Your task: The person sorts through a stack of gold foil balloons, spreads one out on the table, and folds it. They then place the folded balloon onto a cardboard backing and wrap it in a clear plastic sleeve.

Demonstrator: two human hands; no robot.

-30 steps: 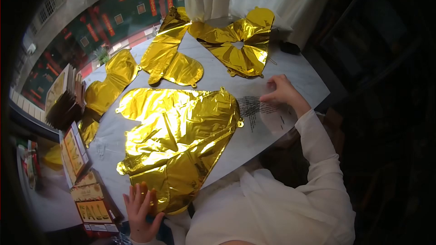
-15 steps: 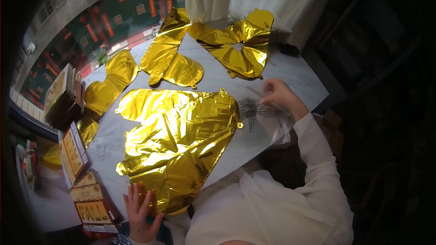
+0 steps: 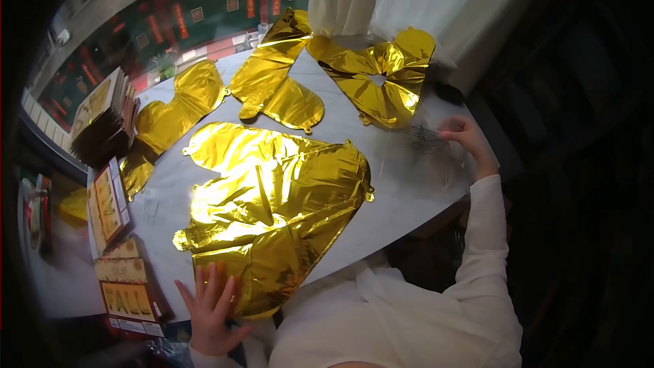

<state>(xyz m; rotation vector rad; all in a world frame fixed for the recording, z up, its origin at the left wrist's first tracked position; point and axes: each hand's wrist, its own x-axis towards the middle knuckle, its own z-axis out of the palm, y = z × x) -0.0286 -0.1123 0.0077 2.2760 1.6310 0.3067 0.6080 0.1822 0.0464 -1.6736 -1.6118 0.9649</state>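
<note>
- Large gold foil piece (image 3: 272,197): centre, on tabletop (image 3: 388,204).
- Left hand (image 3: 212,313): fingers spread wide at piece's lower edge.
- Right hand (image 3: 473,143), right of frame: printed clear film (image 3: 426,140) pinched; just drawn away, piece's right edge left free.

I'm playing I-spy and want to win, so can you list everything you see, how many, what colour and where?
Big foil shape: one, gold, middle of table
Smaller foil shapes: at least three, gold, behind and left
Clear plastic: one, dark print, right
Table: one, pale grey, underneath
Packets: a pile, brown, left
Printed boxes: at least two, yellow and red, left edge
Curtain: white, top
Dark object: one, unclear, by curtain
Plant: one, green, outside
Left hand: one, bare, at big foil's near edge
Right hand: one, bare, at clear plastic
</note>
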